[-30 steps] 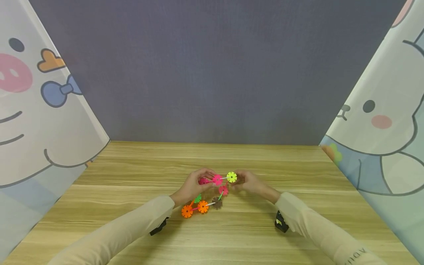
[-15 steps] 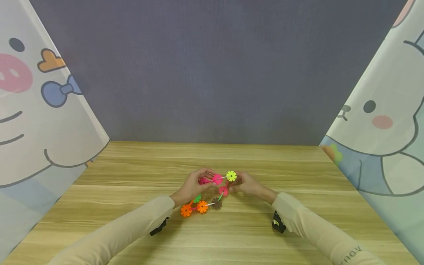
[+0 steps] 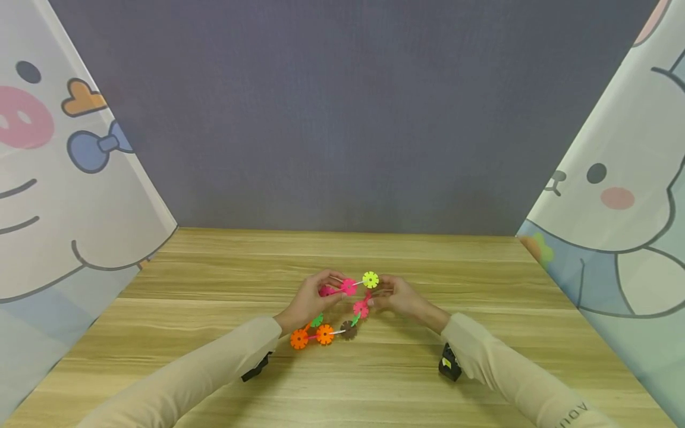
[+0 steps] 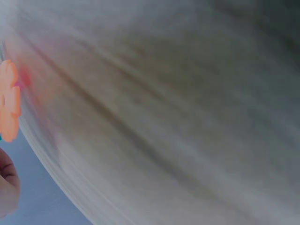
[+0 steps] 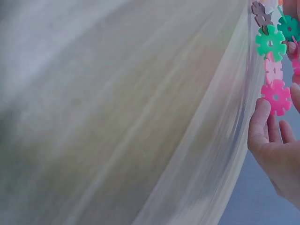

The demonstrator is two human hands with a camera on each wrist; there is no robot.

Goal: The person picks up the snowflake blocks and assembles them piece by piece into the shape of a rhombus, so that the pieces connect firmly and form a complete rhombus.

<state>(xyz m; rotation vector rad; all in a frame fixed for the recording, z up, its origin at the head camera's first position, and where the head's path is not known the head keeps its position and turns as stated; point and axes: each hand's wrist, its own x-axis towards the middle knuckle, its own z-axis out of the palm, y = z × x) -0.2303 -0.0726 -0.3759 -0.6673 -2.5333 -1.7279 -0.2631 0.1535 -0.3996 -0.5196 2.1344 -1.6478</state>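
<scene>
A chain of notched plastic snowflake discs bends between my two hands. My left hand grips its upper part by a dark pink disc. Beyond those fingers stick out a bright pink disc and, at the free end, a yellow disc. My right hand pinches a pink disc at the chain's other end, apart from the yellow one. Orange, brown and green discs form the lower part, nearest my body. In the left wrist view, an orange disc shows at the edge.
The wooden table meets a dark grey panel at the back. Printed cartoon panels stand left and right. A black device sits under my right wrist, another under my left.
The yellow disc has risen slightly and shifted left. My right hand has turned a little, and its pink disc shows more clearly. The lower discs have drifted slightly left; my left hand barely moved.
</scene>
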